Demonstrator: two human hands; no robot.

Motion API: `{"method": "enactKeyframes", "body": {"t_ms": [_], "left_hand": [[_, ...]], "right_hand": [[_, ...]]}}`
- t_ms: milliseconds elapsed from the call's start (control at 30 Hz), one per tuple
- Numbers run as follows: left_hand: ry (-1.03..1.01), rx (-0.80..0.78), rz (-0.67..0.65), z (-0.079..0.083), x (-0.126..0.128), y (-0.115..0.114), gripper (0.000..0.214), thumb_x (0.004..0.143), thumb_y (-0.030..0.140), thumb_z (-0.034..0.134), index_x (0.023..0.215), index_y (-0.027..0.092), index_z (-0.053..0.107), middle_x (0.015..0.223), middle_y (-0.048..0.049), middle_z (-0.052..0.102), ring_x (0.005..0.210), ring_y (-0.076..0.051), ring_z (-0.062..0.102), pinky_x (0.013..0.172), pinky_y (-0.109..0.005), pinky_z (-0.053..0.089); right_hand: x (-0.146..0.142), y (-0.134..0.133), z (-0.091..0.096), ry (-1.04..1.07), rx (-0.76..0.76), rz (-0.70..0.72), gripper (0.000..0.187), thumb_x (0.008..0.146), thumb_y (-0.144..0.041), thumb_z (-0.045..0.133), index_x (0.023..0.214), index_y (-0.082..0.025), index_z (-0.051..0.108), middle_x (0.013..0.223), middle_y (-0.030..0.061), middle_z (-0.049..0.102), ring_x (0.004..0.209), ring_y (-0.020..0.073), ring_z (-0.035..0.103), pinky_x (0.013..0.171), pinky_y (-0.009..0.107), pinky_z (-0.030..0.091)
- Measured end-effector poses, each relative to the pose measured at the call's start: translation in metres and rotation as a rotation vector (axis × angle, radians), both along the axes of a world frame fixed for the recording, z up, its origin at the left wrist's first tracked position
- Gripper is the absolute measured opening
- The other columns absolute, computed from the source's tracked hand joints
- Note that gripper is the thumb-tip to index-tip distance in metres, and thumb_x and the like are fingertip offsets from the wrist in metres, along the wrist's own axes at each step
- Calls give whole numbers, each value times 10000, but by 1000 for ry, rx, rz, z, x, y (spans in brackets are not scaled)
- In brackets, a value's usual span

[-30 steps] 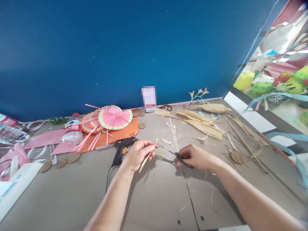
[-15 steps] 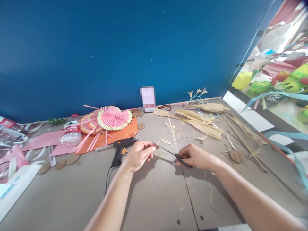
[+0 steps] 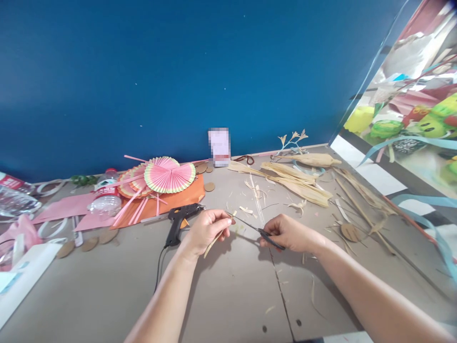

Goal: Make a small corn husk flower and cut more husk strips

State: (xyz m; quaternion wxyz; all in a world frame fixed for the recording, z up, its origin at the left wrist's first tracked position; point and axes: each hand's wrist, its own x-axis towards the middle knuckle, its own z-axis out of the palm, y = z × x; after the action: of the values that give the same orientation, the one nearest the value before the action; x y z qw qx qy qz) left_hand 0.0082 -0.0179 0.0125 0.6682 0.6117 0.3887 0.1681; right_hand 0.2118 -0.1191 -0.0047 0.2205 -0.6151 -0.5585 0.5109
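Between the thumb and fingers of my left hand is a thin strip of dried corn husk, its tail hanging below the palm. My right hand is closed around the handles of black scissors. Their blades point left, with the tips at my left fingertips, by the upper end of the strip. Small husk scraps lie on the table just beyond the blades. A black hot glue gun rests beside my left wrist, its cord running toward me.
Dried corn husks and a thin stalk spread over the right side. Pink folded paper fans on orange paper, a plastic bottle and wooden discs stand left. A blue wall closes off the back.
The husk strip in my left hand has turned slightly, its tail now lower and farther left. The scissors have shifted very slightly; both hands stay almost in place.
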Motion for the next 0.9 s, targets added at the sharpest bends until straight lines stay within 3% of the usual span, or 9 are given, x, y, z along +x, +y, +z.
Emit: {"method": "enactKeyframes", "body": {"t_ms": [567,800,900], "left_hand": [[23,-58,62,1,-1,3,129,614,197,550,512,118,554,408,7,520,373,-63,431,379,-166,315],[-252,-270,474,-3,0,12,124,693,222,595,760,117,594,606,-21,644,523,-102,604,491,-187,460],[-378,-414,576,-5,2,14,65,736,162,559,786,129,583,667,-30,662,609,-116,639,533,-196,494]], "right_hand": [[-6,-1,4,-114,31,-21,354,675,-463,537,521,-144,545,451,-23,475,422,72,329,418,208,266],[6,-20,35,-717,146,124,134,650,-274,547,557,-178,550,495,3,531,435,97,412,427,226,215],[16,-34,41,-876,139,140,36,636,-209,526,656,-192,551,547,9,565,481,127,493,448,229,220]]}}
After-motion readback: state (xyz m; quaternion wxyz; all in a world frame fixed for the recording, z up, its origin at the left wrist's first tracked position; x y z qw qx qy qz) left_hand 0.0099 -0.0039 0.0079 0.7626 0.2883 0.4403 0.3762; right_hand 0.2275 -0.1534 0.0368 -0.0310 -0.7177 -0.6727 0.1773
